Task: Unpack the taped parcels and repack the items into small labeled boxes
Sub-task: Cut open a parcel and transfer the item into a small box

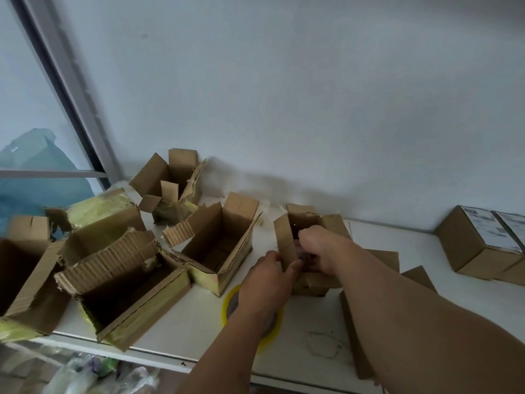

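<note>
Head camera looks down (close, wide-angle) over the table (397, 240).

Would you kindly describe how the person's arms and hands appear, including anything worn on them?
Both forearms are bare right up to the frame's lower edge, with no sleeves in view. The left hand and right hand wear no gloves. No watch, bracelet or ring shows on the parts in view, though the image is somewhat blurred.

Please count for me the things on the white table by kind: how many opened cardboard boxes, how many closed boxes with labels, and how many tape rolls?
Opened cardboard boxes: 6
Closed labeled boxes: 2
Yellow tape rolls: 1
Total: 9
</note>
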